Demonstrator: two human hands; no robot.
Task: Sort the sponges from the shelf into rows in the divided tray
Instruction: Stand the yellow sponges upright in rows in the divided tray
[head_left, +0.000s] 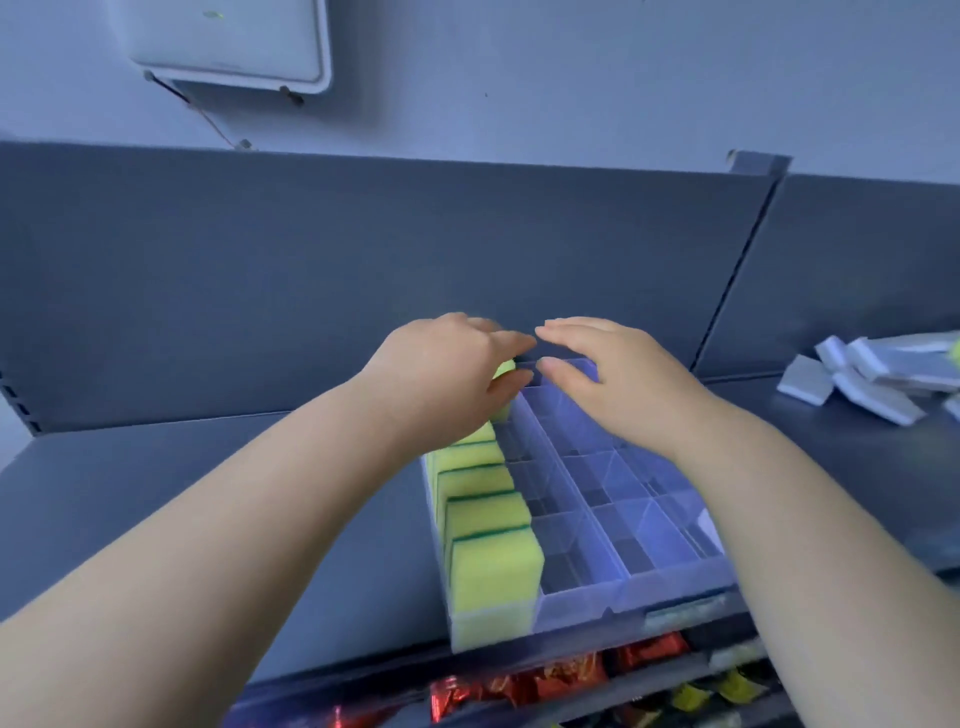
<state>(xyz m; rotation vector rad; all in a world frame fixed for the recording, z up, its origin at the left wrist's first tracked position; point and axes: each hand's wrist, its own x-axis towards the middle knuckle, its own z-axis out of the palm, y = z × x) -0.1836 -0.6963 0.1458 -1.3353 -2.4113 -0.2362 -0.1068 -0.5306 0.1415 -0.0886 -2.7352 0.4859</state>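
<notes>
Below tray's near edge: crinkly foil packets (545, 675), red and yellow, on a lower level.

Tray (582, 603): clear rigid plastic, rectangular, thin dividers making square cells; sits on flat dark-grey shelf (260, 493).

Tray's L column: yellow sponges (488, 566), blocky foam w/ dark green scour layer, standing on edge, packed face to face in a row. Other columns show bare plastic.

Tray's far-L end: L hand (441, 379) curled, thumb and fingers pinching far sponge (503, 410).

Over tray's far-R end: R hand (618, 379) spread flat, fingers straight, holding nothing.

R of tray, well apart: loose heap of grey-white sponges (872, 384), slab-shaped.

Behind tray: smooth grey back panel (363, 260); above it, a white rounded box (234, 41) on the wall.
</notes>
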